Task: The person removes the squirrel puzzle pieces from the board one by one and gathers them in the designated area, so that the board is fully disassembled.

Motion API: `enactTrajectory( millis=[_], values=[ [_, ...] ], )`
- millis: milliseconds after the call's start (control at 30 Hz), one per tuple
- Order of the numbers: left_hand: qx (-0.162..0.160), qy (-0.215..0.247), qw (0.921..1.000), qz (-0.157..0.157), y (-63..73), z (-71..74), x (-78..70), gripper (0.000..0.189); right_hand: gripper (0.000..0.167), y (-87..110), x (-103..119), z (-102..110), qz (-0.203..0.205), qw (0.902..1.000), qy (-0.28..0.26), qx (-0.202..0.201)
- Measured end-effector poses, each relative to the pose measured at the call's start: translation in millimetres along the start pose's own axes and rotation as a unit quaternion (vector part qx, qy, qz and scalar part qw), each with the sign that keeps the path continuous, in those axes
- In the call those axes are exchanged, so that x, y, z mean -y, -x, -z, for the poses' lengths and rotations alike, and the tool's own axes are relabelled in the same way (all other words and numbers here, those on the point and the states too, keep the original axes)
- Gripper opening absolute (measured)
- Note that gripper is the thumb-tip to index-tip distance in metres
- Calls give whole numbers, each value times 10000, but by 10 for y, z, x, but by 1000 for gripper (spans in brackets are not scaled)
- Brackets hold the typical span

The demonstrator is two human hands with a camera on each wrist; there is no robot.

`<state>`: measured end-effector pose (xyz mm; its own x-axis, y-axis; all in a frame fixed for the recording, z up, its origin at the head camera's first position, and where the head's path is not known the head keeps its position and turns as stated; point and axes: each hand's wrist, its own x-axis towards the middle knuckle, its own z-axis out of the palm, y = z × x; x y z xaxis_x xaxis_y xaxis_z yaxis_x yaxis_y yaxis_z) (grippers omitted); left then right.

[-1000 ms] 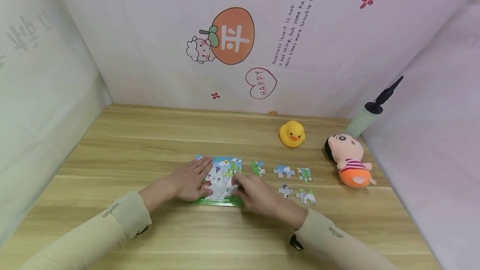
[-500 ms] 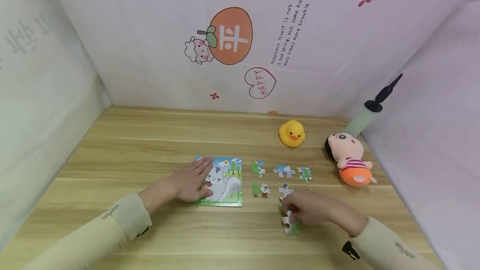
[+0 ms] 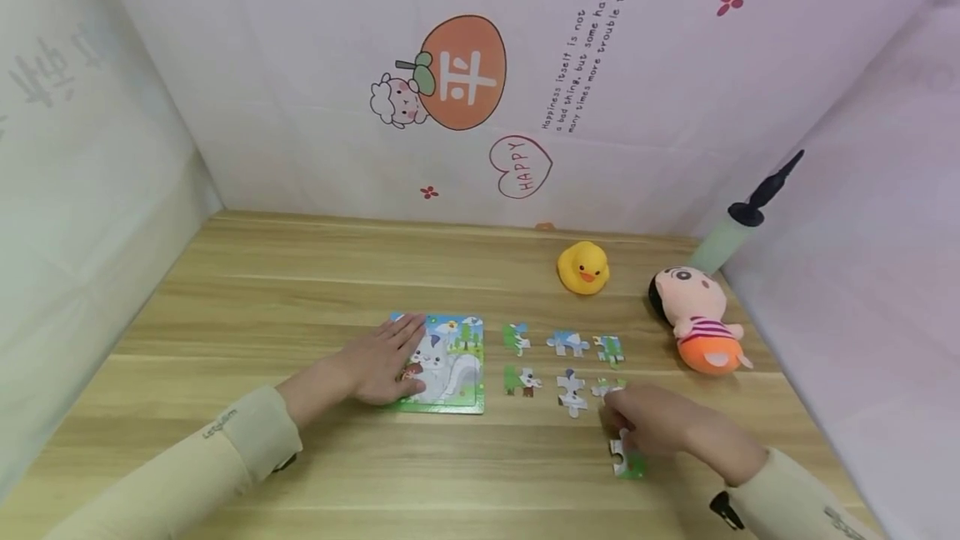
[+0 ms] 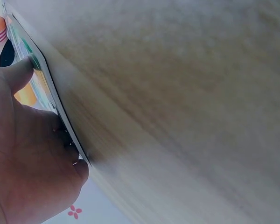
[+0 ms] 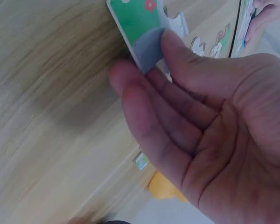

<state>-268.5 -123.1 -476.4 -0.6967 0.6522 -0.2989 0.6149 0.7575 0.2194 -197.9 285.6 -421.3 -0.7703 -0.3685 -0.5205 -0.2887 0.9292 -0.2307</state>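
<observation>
My left hand (image 3: pixel 386 361) lies with straight fingers across the left part of the squirrel puzzle board (image 3: pixel 453 357). In the left wrist view its thumb (image 4: pixel 22 74) rests on the board near the edge. At the right, my right hand (image 3: pixel 652 419) pinches a green and grey puzzle piece (image 5: pixel 142 30) between thumb and fingers. That piece shows below the fingers in the head view. Close to this hand lies a green and white puzzle piece (image 3: pixel 606 387), partly covered by it. Left of that is a grey puzzle piece (image 3: pixel 572 394).
More loose pieces lie in two rows right of the board, such as a blue puzzle piece (image 3: pixel 567 343). Behind them sits a yellow rubber duck (image 3: pixel 583 268). A plush doll (image 3: pixel 701 323) and a hand pump (image 3: pixel 735 227) stand along the right side of the wooden table (image 3: pixel 300 273).
The right hand has moved from the board to the right with a puzzle piece in its fingers, uncovering the board's right part. The left hand has stayed in place.
</observation>
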Motion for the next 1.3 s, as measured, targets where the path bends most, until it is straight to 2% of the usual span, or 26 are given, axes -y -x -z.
enactTrajectory(
  millis=[167,600,867,1300],
  values=[
    [-1,-33,10000,7,1,5,8,89,28,-25,-22,-12,54,9993,300,-209],
    [29,-125,9999,22,-16,24,7,89,28,-55,-13,-80,7,9968,692,-391],
    [63,-113,9999,25,-2,28,-7,88,29,-47,-21,-57,95,9962,709,-503],
    [74,-71,9999,24,3,45,-13,88,28,-103,-47,-9,163,9975,566,-397]
  ],
)
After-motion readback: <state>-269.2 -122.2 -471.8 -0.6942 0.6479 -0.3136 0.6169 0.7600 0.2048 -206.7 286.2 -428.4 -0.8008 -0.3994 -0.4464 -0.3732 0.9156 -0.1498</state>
